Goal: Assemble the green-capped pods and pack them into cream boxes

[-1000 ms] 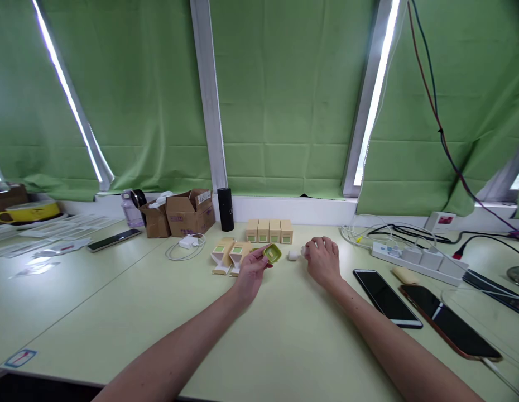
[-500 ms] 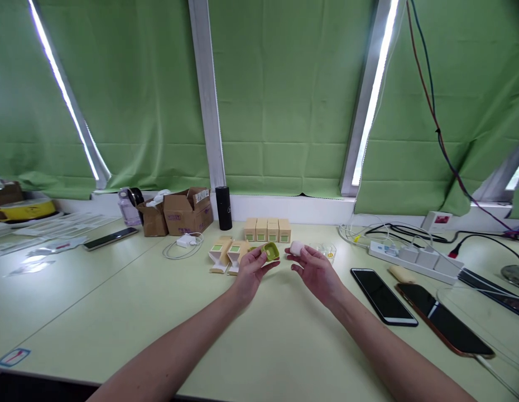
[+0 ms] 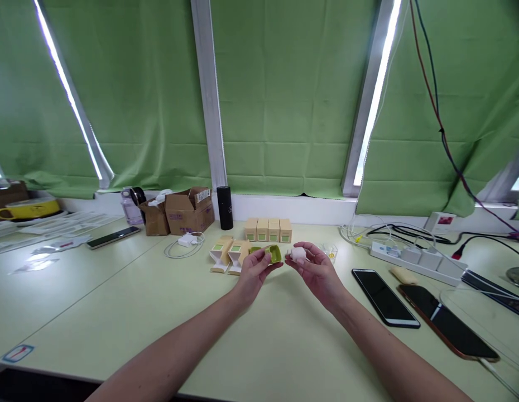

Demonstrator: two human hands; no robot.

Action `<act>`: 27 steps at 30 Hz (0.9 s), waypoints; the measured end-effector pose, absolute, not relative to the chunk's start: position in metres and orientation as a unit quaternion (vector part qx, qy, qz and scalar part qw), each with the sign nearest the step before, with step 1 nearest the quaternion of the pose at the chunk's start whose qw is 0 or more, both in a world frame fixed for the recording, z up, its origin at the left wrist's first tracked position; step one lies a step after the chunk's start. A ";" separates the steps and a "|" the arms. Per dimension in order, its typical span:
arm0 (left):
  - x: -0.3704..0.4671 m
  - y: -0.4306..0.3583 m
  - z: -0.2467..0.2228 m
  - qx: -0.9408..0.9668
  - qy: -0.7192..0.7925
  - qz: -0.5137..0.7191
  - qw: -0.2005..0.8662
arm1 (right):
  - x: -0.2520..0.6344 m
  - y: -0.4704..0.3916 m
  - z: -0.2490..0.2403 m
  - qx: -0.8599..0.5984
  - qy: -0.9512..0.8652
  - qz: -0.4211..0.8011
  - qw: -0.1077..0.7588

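My left hand (image 3: 250,276) is closed on a small olive-green open case (image 3: 275,254), its hollow side facing up toward me. In the fingertips of my right hand (image 3: 323,277) is a small white rounded piece (image 3: 298,254); its exact kind is not clear. The two hands face each other above the table, a narrow gap between the case and the white piece. Just left of my left hand lie two opened cardboard cartons (image 3: 221,254) with green labels. A small clear container (image 3: 330,252) with something yellow in it sits behind my right hand.
Several small closed cartons (image 3: 268,229) stand in a row at the back. Further left are a black bottle (image 3: 225,208), a brown box (image 3: 188,211) and a white charger (image 3: 187,240). Phones (image 3: 385,297) and a power strip (image 3: 414,261) with cables occupy the right.
My right fingers have turned the white piece, and its thin protruding part now points left. The green case has tilted and shifted slightly right in my left hand.
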State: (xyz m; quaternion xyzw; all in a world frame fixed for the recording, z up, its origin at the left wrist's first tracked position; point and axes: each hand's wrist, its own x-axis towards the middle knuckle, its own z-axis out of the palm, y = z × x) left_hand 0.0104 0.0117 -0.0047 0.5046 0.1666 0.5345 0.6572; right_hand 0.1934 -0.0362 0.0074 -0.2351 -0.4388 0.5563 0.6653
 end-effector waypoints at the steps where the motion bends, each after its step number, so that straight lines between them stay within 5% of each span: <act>1: 0.010 0.012 -0.005 0.504 0.168 0.533 0.659 | 0.193 -0.036 0.007 -0.246 -0.442 0.546 0.668; 12: 0.012 0.011 -0.006 0.506 0.182 0.535 0.652 | 0.191 -0.033 0.008 -0.378 -0.458 0.441 0.674; 27: 0.012 0.011 -0.007 0.529 0.219 0.546 0.612 | 0.197 -0.034 0.009 -0.344 -0.419 0.524 0.657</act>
